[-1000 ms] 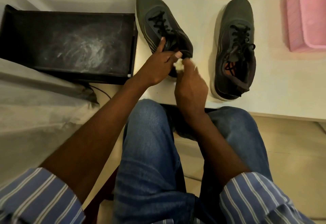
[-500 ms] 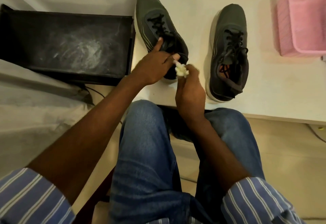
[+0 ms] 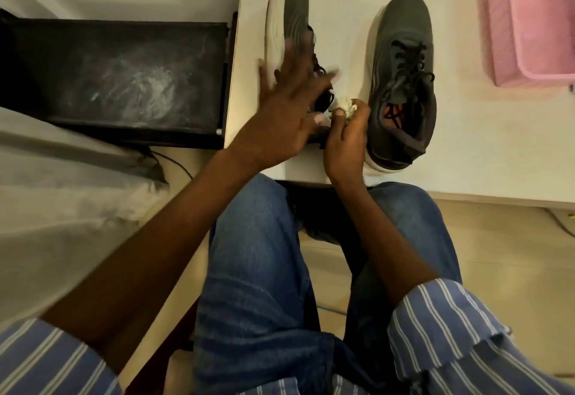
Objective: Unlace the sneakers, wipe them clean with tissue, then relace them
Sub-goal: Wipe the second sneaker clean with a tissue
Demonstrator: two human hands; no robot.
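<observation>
Left hand [image 3: 281, 114] spread wide, fingers splayed and motion-blurred over the near half of the left dark grey sneaker with white sole [image 3: 287, 24], tipped onto its side on the white tabletop [image 3: 466, 133]. Right hand [image 3: 345, 142] pinched shut around a crumpled white tissue wad [image 3: 438, 105] between the two shoes. Right dark grey laced sneaker [image 3: 403, 83] upright, just beside. Pink plastic basket [image 3: 529, 21] far right, cut off. Dusty black box [image 3: 115, 80] left of the tabletop. Left sneaker's heel hidden behind the hands.
</observation>
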